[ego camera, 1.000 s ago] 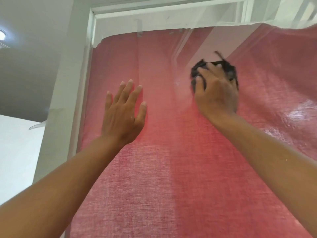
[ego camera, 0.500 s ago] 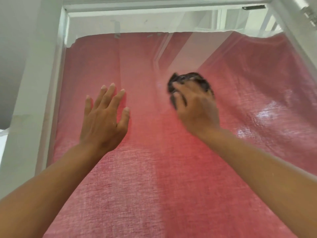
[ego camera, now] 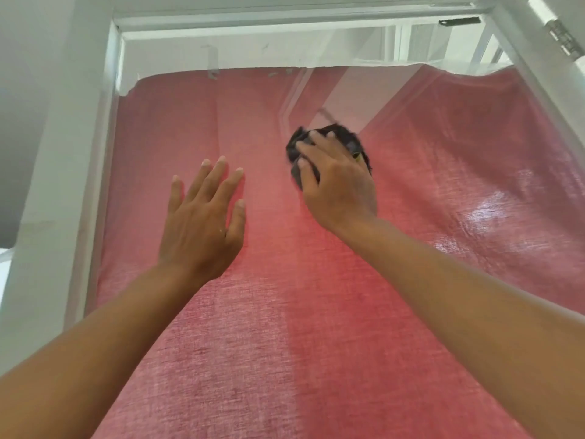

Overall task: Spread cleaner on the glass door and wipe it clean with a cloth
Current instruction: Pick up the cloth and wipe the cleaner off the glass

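Mostly hidden cloth (ego camera: 343,137) under right hand (ego camera: 340,185)

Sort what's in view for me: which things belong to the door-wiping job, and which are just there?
Part of the job:
- glass door, pane being wiped
- dark cloth, bunched and pressed on the glass
- right hand, gripping the cloth
- left hand, fingers straight, flat toward the pane

Just there:
- red curtain behind the glass
- white door frame
- metal hinge, top right
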### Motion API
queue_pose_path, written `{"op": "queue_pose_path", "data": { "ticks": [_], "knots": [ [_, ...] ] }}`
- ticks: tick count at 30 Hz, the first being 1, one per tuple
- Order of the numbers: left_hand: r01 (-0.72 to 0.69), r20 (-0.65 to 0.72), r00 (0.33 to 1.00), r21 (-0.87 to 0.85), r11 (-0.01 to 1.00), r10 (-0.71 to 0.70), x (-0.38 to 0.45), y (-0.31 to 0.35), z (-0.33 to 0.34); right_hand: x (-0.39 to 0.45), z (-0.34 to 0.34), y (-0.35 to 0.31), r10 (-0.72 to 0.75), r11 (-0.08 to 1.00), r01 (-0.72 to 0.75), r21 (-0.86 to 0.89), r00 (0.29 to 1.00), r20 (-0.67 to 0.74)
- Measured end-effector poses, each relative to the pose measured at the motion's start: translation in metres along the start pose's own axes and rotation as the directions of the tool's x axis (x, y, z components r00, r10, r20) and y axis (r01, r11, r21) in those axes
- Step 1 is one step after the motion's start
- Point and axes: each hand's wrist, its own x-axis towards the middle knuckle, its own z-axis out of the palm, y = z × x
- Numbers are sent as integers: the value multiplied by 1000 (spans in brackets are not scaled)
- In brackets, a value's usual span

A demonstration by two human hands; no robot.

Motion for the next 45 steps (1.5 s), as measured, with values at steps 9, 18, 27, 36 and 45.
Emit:
{"op": "queue_pose_path", "data": {
  "ticks": [9, 18, 27, 36, 45],
  "knots": [
    [23, -5, 1000, -1, 1000, -23, 0, 6, 3, -28, 2, 4, -242, 970, 240, 44, 969, 46],
    [-34, 43, 998, -31, 999, 35, 2, 66, 19, -59, -46, 61, 416, 909, -414, 50, 895, -159],
    [-41, 38, 998, -24, 999, 41, 10, 117, 37, -55, -74, 136, -97, 995, 96, -12, 995, -40],
    [-29, 4, 1000, 28, 999, 29, 3, 121, 43, -64, -86, 154, -293, 956, 292, 30, 955, 37],
    [-20, -1, 1000, 33, 999, 20, 3, 124, 45, -17, -84, 144, 413, 910, -413, 29, 903, -119]
  ]
}}
